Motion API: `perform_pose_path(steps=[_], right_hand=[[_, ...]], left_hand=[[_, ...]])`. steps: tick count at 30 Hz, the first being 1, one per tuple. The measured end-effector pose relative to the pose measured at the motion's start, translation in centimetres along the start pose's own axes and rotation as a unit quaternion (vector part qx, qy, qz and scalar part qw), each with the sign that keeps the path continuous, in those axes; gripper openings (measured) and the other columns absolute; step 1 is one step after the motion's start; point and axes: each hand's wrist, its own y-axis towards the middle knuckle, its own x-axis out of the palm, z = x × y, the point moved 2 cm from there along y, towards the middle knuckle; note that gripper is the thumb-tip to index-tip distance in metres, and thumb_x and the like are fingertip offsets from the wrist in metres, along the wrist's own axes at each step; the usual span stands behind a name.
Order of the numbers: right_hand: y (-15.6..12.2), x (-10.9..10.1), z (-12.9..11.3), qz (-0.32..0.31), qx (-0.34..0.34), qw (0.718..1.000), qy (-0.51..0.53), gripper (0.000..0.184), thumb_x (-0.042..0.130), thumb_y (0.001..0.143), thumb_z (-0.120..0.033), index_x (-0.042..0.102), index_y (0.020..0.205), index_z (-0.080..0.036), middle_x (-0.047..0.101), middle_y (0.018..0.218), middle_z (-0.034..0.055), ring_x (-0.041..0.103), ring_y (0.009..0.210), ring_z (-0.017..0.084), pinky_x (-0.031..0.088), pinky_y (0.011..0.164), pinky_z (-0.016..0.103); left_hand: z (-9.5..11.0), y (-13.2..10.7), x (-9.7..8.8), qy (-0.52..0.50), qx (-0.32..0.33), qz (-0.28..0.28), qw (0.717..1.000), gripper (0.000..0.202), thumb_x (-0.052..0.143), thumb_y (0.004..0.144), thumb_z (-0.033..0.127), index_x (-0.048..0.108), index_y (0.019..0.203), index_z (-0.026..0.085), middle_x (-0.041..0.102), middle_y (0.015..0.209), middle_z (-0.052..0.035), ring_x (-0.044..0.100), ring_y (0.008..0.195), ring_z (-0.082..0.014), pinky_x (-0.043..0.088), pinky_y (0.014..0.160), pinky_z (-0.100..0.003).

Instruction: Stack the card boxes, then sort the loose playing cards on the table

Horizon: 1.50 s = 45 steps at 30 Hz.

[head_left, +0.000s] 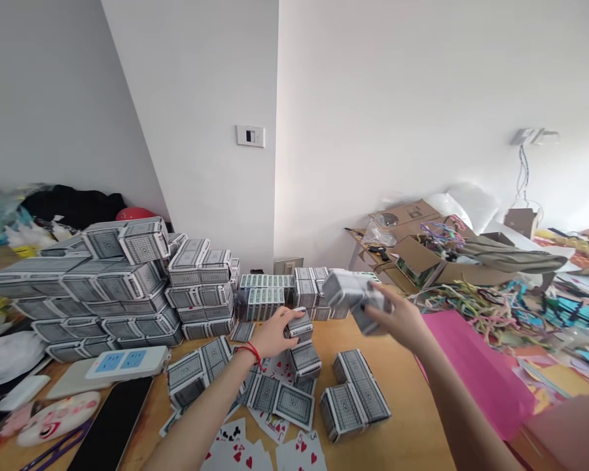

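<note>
Presently, item by item, from the left of the wooden table (412,418):

Stacked card boxes (112,288): a large pile against the wall, long sides mostly facing the camera.

Power strip (112,365) and dark phone (112,425): lying flat in front of the pile.

Left hand (275,330): fingers closed around a small card box (300,325), the top of a short two-box column standing on the table. That box lies flat, long axis running roughly left to right.

Loose playing cards (269,425): scattered face up and face down near the table's front edge.

Right hand (397,317): gripping a second card box (356,297), held in the air above the table, motion-blurred; its long axis seems to tilt down toward the right, the broad patterned side turned to the camera.

Pink paper sheet (471,360) and open cardboard cartons (422,255): at right, well apart from the boxes.

Judgement: the work looks mid-stack, one box steadied while another is brought in. The next move would call for levelling the airborne box and squaring it with the column.
</note>
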Motion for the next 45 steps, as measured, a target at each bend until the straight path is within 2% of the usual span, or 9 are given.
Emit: perform_pose_path(steps=[4,10,22,28,30,32,35,38,45], right_hand=[[6.7,0.7,-2.9,0.047,-0.020,0.992,-0.118,0.061,0.051,0.066,-0.042,0.043,0.125,-0.028,0.063,0.100,0.0057,0.059,0.088,0.026,0.044,0.069,0.032],[11.0,6.5,-3.8,-0.014,-0.013,0.979,-0.203,0.058,0.050,0.070,-0.039,0.041,0.126,-0.028,0.054,0.116,0.0102,0.056,0.098,0.027,0.043,0.076,0.035],[11.3,7.9,-1.9,-0.042,-0.008,0.978,-0.203,0.065,0.049,0.071,-0.052,0.039,0.127,-0.020,0.050,0.117,0.0164,0.051,0.104,0.031,0.040,0.081,0.040],[7.5,4.9,-2.7,0.170,-0.134,0.976,-0.017,0.051,0.044,0.077,-0.046,0.048,0.117,-0.015,0.050,0.118,0.0151,0.043,0.111,0.028,0.037,0.088,0.040],[5.1,4.2,-2.7,0.129,-0.139,0.980,0.066,0.041,0.043,0.078,-0.047,0.057,0.102,-0.018,0.061,0.099,0.0114,0.053,0.095,0.026,0.043,0.080,0.039],[2.4,4.5,-2.6,-0.027,-0.094,0.986,0.134,0.036,0.046,0.075,-0.051,0.063,0.085,-0.020,0.064,0.084,0.0077,0.059,0.082,0.025,0.047,0.071,0.038],[-1.6,6.2,-2.8,-0.273,0.048,0.907,0.316,0.041,0.054,0.071,-0.053,0.056,0.100,-0.025,0.063,0.092,0.0070,0.062,0.070,0.022,0.052,0.053,0.036],[-3.7,7.4,-3.3,-0.330,0.077,0.804,0.490,0.039,0.061,0.070,-0.045,0.051,0.102,-0.025,0.059,0.097,0.0056,0.064,0.073,0.021,0.054,0.060,0.040],[-2.5,7.5,-2.2,-0.241,0.055,0.773,0.584,0.038,0.062,0.069,-0.036,0.050,0.104,-0.027,0.059,0.098,0.0023,0.059,0.080,0.018,0.053,0.068,0.039]], left_hand=[[-0.1,-0.2,0.2,0.020,0.002,0.012,1.000,0.050,0.050,0.073,0.038,0.041,0.122,0.033,0.041,0.118,-0.0064,0.052,0.064,-0.0136,0.043,0.055,-0.026],[-0.3,-0.2,0.4,0.015,-0.001,0.023,1.000,0.051,0.053,0.071,0.034,0.042,0.121,0.033,0.042,0.116,-0.0051,0.054,0.072,-0.0156,0.045,0.063,-0.028],[-0.3,-0.3,0.8,-0.006,0.004,0.045,0.999,0.051,0.055,0.070,0.030,0.044,0.121,0.032,0.043,0.117,-0.0050,0.055,0.085,-0.0185,0.046,0.071,-0.029],[0.8,-0.9,-0.8,-0.110,-0.002,0.099,0.989,0.073,0.061,0.065,0.023,0.030,0.130,0.030,0.042,0.126,-0.0088,0.055,0.092,-0.0217,0.048,0.069,-0.030],[1.5,-1.3,-2.0,-0.158,-0.011,0.122,0.980,0.077,0.061,0.067,0.025,0.022,0.133,0.030,0.037,0.130,-0.0115,0.058,0.084,-0.0206,0.050,0.061,-0.029],[2.5,-1.7,-3.1,-0.177,0.018,0.202,0.963,0.071,0.062,0.066,0.024,0.030,0.129,0.026,0.042,0.125,-0.0113,0.056,0.092,-0.0220,0.050,0.069,-0.030],[4.3,-2.6,-3.6,-0.202,0.069,0.345,0.914,0.057,0.062,0.068,0.023,0.037,0.120,0.022,0.045,0.117,-0.0093,0.049,0.105,-0.0232,0.046,0.083,-0.033],[5.4,-4.1,-2.5,-0.222,0.093,0.416,0.877,0.057,0.065,0.066,0.023,0.035,0.115,0.022,0.037,0.120,-0.0106,0.043,0.112,-0.0244,0.043,0.088,-0.035],[4.2,-6.6,-1.0,-0.435,0.043,0.205,0.876,0.041,0.057,0.074,0.041,0.038,0.107,0.027,0.039,0.115,-0.0074,0.048,0.105,-0.0234,0.049,0.079,-0.037]])
